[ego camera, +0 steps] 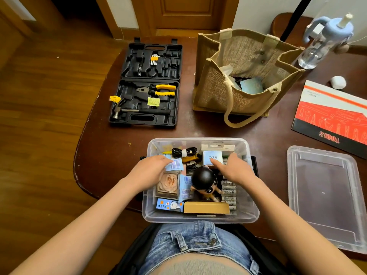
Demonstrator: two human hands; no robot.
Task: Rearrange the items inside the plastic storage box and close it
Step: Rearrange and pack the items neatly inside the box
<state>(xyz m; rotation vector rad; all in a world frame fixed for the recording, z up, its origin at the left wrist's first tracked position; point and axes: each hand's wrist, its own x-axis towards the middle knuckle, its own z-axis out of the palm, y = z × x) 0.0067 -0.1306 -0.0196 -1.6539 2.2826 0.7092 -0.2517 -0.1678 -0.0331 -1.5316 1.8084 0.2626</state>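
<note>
While lid (325,197) lies aside, both hands reach into box (252,213)

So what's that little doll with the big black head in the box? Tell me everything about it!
The doll is a small toy figure that looks like shiny plastic, with a big round glossy black head, large white eyes and a tan body. It leans tilted in the middle of the clear plastic box, its head pointing away from the person. A rose in a clear cube sits to its left, a row of batteries to its right and a tan block just in front. Neither hand touches it.
</note>
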